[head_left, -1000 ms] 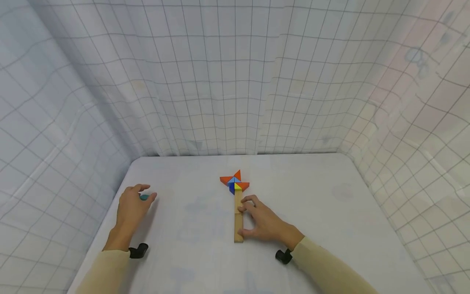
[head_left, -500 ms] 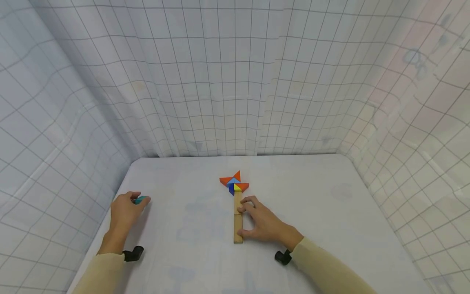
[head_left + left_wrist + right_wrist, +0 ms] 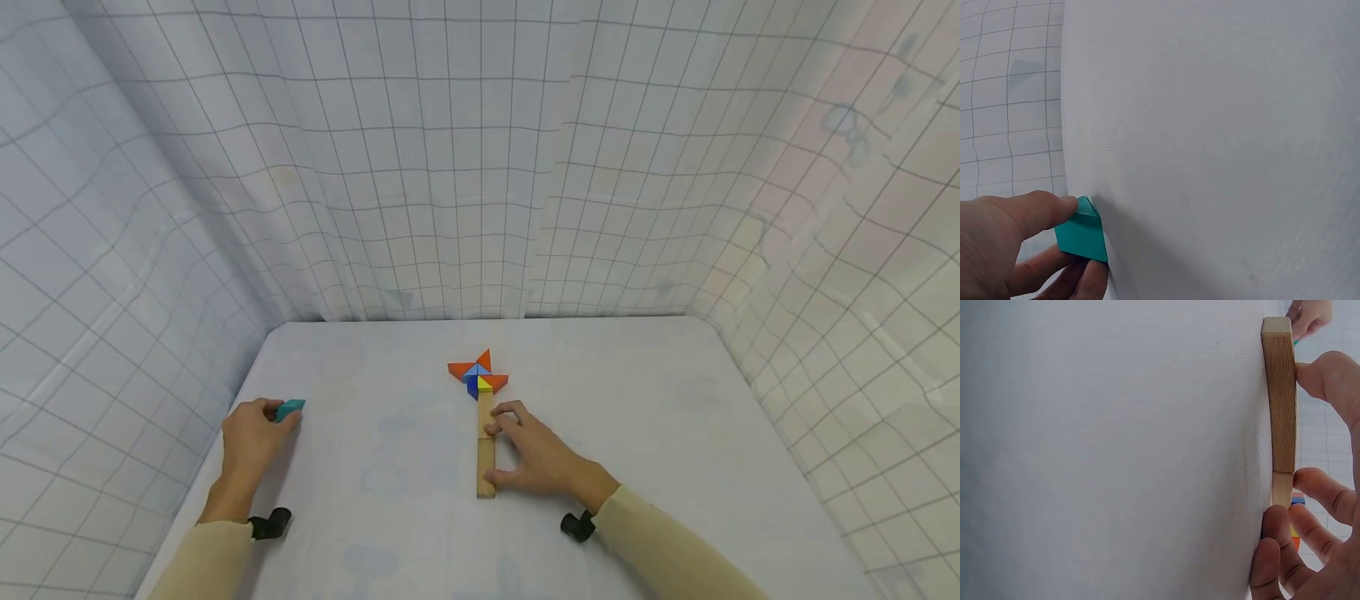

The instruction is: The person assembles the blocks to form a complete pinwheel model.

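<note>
My left hand [image 3: 251,437], at the table's left side, pinches a teal block [image 3: 290,408] between thumb and fingers. In the left wrist view the block [image 3: 1080,235] shows angled faces close to the tabletop. Two pale wooden bar blocks lie end to end in the middle: a near one [image 3: 486,468] and a far one [image 3: 485,410]. My right hand [image 3: 543,454] rests against their right side, thumb on the near bar, loosely bent fingers by the far one. Beyond them a pinwheel shape combines orange [image 3: 461,368], light blue [image 3: 477,370], dark blue [image 3: 472,387] and yellow [image 3: 484,384] blocks.
A white table [image 3: 637,400] carries everything. A grid-patterned white curtain [image 3: 480,167] surrounds its back and sides. Black wrist mounts [image 3: 577,527] sit on both forearms below the sleeves.
My left hand has drawn left and towards me with the teal block, which now shows more between the fingertips. My right hand and the laid blocks have stayed put.
</note>
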`<state>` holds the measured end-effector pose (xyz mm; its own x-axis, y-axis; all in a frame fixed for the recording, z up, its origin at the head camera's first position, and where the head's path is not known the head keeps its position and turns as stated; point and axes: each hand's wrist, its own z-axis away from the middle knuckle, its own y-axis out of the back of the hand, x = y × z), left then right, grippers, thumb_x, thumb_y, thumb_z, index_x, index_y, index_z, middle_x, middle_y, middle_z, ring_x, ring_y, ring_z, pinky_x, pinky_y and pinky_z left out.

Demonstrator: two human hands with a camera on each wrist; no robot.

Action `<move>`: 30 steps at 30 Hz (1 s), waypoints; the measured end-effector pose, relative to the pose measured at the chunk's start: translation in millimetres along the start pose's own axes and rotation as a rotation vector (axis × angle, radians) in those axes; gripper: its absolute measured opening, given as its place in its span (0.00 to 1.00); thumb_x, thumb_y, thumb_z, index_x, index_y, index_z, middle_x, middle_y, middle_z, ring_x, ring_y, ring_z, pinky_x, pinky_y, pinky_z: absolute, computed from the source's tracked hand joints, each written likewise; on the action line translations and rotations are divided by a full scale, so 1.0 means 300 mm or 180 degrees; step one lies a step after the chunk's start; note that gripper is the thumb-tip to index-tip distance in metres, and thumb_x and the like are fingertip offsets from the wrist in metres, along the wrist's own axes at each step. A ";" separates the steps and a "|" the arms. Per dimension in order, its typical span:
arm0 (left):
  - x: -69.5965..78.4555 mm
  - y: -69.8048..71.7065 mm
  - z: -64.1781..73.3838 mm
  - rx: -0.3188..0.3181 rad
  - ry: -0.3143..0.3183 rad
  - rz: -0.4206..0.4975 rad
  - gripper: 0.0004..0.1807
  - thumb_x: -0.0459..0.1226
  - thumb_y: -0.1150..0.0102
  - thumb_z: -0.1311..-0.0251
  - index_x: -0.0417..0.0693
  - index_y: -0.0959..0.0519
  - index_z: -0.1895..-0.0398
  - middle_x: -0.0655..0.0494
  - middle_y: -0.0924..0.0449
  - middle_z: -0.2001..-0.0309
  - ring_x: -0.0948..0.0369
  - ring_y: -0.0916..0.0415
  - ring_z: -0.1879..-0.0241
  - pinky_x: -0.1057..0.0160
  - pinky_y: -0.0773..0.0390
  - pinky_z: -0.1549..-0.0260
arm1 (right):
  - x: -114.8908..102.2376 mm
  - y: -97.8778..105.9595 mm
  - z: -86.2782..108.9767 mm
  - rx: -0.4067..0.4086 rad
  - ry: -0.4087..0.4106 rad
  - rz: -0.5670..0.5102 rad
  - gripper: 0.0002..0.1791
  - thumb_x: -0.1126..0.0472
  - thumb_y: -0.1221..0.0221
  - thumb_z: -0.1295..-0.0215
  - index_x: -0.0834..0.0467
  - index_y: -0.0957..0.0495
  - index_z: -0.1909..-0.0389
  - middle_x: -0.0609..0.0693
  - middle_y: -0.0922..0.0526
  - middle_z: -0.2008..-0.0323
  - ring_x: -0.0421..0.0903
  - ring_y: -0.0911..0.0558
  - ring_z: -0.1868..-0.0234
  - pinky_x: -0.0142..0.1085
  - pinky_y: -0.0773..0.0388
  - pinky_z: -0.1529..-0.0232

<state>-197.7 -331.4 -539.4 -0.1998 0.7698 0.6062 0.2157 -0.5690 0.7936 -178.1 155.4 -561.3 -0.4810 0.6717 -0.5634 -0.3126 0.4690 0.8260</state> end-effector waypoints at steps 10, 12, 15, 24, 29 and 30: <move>0.013 -0.021 0.004 0.0217 -0.0033 0.0078 0.26 0.39 0.28 0.24 0.22 0.15 0.37 0.21 0.11 0.45 0.30 0.10 0.47 0.61 0.19 0.63 | -0.004 0.004 0.001 0.0035 0.0020 -0.0021 0.37 0.39 0.20 0.28 0.48 0.19 0.25 0.50 0.30 0.17 0.54 0.18 0.22 0.54 0.16 0.20; 0.020 -0.027 0.004 0.0216 -0.0026 0.0127 0.26 0.39 0.29 0.23 0.23 0.16 0.36 0.20 0.13 0.42 0.29 0.10 0.45 0.62 0.19 0.63 | -0.004 0.004 0.002 0.0038 0.0029 -0.0013 0.37 0.39 0.20 0.28 0.48 0.19 0.25 0.51 0.30 0.17 0.54 0.18 0.22 0.54 0.16 0.20; 0.035 -0.034 0.007 0.0203 0.0017 0.0199 0.26 0.40 0.32 0.22 0.24 0.17 0.34 0.20 0.14 0.40 0.29 0.11 0.42 0.63 0.20 0.63 | -0.003 0.005 0.001 0.0042 0.0039 0.0012 0.36 0.39 0.20 0.28 0.48 0.19 0.26 0.51 0.30 0.17 0.54 0.18 0.22 0.54 0.17 0.20; 0.081 -0.053 0.019 0.0099 0.0010 0.0346 0.26 0.41 0.37 0.18 0.27 0.23 0.30 0.21 0.13 0.38 0.30 0.11 0.40 0.67 0.21 0.62 | -0.003 0.002 0.001 0.0019 0.0015 0.0032 0.38 0.38 0.20 0.28 0.48 0.20 0.24 0.50 0.30 0.17 0.54 0.19 0.21 0.53 0.17 0.19; 0.105 -0.064 0.024 0.0007 -0.0140 0.0422 0.26 0.40 0.31 0.19 0.29 0.22 0.30 0.21 0.13 0.37 0.31 0.10 0.41 0.65 0.17 0.59 | -0.006 0.001 0.002 0.0026 0.0007 -0.0021 0.37 0.39 0.20 0.28 0.48 0.19 0.25 0.50 0.30 0.17 0.54 0.19 0.21 0.54 0.17 0.19; 0.111 -0.068 0.025 -0.0016 -0.0172 0.0425 0.26 0.40 0.30 0.19 0.30 0.22 0.30 0.22 0.13 0.37 0.31 0.10 0.41 0.61 0.13 0.57 | -0.006 0.001 0.002 0.0032 0.0010 -0.0034 0.37 0.39 0.20 0.28 0.47 0.19 0.25 0.50 0.30 0.17 0.54 0.19 0.21 0.54 0.17 0.19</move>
<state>-201.6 -292.1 -535.7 -0.1179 0.7016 0.7027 0.2321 -0.6686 0.7065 -176.8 154.8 -560.0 -0.4804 0.6649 -0.5720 -0.3095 0.4817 0.8199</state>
